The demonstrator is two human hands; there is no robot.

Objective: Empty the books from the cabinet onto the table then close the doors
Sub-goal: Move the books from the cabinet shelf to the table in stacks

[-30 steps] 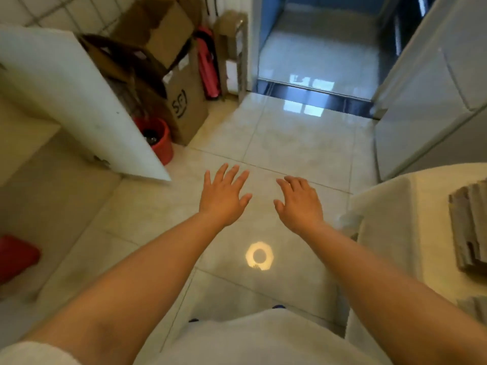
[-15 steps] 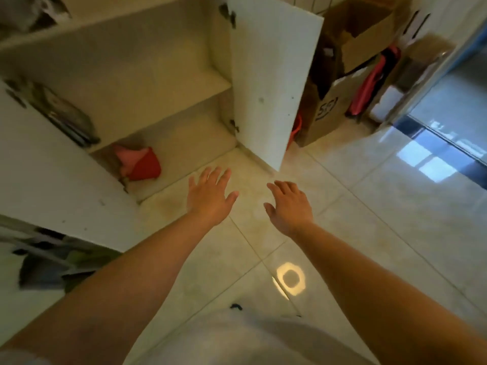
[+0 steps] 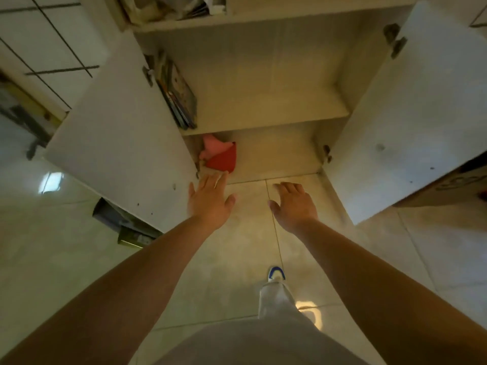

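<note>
Head view: looks down at an open cabinet (image 3: 263, 75) with both bare arms stretched out in front of it.
Left hand (image 3: 209, 200): palm down, fingers straight and close together, holding nothing; its fingertips reach the front edge of the bottom compartment, just below a red and pink object.
Right hand (image 3: 293, 204): palm down, fingers relaxed and slightly bent, holding nothing; it hangs over the floor tiles (image 3: 250, 246) just before the cabinet's base.
Books (image 3: 178, 96): a small row leaning against the left wall of the middle shelf (image 3: 263, 122), well above both hands.
Red and pink object (image 3: 220, 156): lies at the left of the bottom compartment; what it is cannot be told.
Left door (image 3: 118, 143): swung wide open, beside the left hand.
Right door (image 3: 408, 114): swung wide open.
Top shelf: blurred papers or bags (image 3: 168, 6) sit at its left.
Below: one shoe (image 3: 276, 273) with blue trim on the tiles, pale trouser leg above it.
</note>
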